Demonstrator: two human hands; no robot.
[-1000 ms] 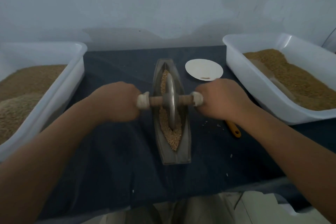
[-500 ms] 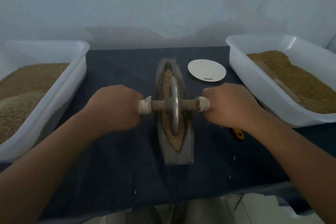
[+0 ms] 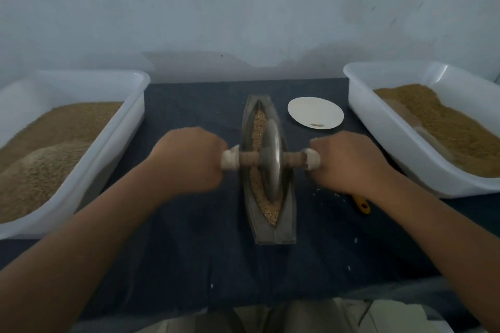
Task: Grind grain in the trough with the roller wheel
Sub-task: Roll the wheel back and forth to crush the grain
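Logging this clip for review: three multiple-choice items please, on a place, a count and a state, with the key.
1. Where does the white disc lie? A. on the floor B. on the cloth, right of the trough C. on a shelf
2. How many white tubs stand on the cloth? A. one B. two C. three
3. What are the hands doing? A. lying flat B. only one grips C. each grips a handle end of the roller wheel
Key: B, it lies beside the trough; B, left tub and right tub; C, left hand and right hand curl round the handle.
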